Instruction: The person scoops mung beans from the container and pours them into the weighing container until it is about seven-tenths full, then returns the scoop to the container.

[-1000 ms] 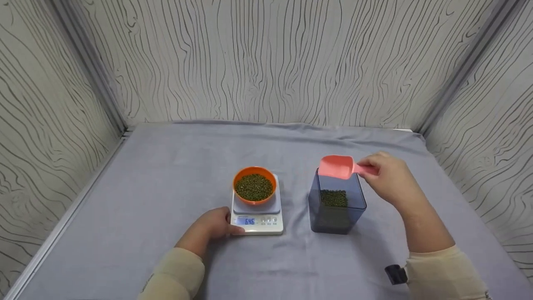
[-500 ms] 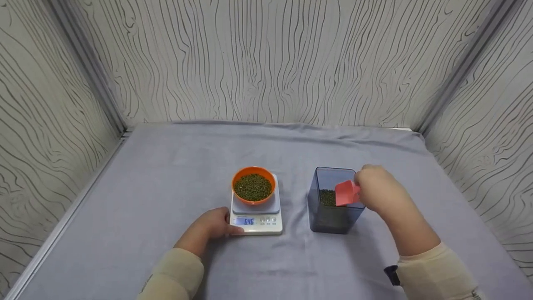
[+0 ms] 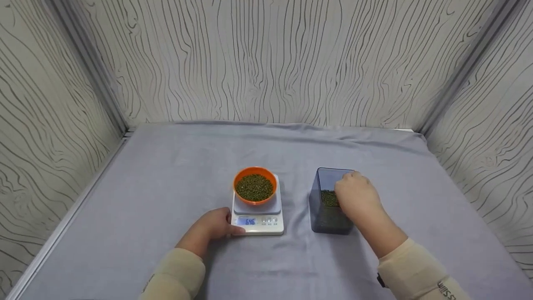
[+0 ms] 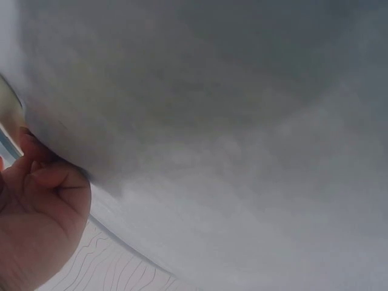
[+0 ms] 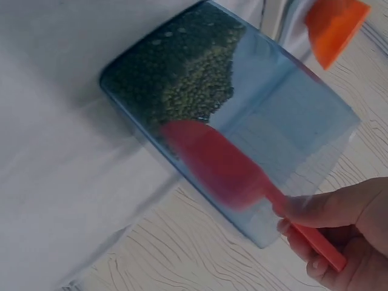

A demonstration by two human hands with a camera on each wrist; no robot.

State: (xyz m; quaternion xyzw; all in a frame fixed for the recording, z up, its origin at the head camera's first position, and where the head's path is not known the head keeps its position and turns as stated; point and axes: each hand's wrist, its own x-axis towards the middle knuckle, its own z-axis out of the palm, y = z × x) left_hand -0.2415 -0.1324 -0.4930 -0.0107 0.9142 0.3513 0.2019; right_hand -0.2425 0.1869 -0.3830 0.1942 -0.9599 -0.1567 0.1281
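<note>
My left hand [image 3: 214, 223] holds the front left corner of a white digital kitchen scale [image 3: 266, 228], thumb lying along its front edge. An orange bowl [image 3: 255, 171] of small green beans [image 3: 255, 188] stands on the scale's platform, and the display reads what looks like 646. My right hand [image 3: 357, 195] is over the opening of a translucent blue-grey container [image 3: 332, 225]. In the right wrist view it grips the handle of a pink scoop [image 5: 221, 167]; the scoop's tip reaches the green beans [image 5: 203, 85] inside. From the head view the hand hides the scoop.
Grey cloth [image 3: 175, 166] covers the table beneath everything. Wood-grain-patterned panels [image 3: 266, 62] enclose the back and both sides, with metal posts at the corners. The container stands a short way right of the scale.
My right hand has moved left and down, bringing the scoop from above the container's rim down inside it. The left hand, the scale and the bowl have stayed put.
</note>
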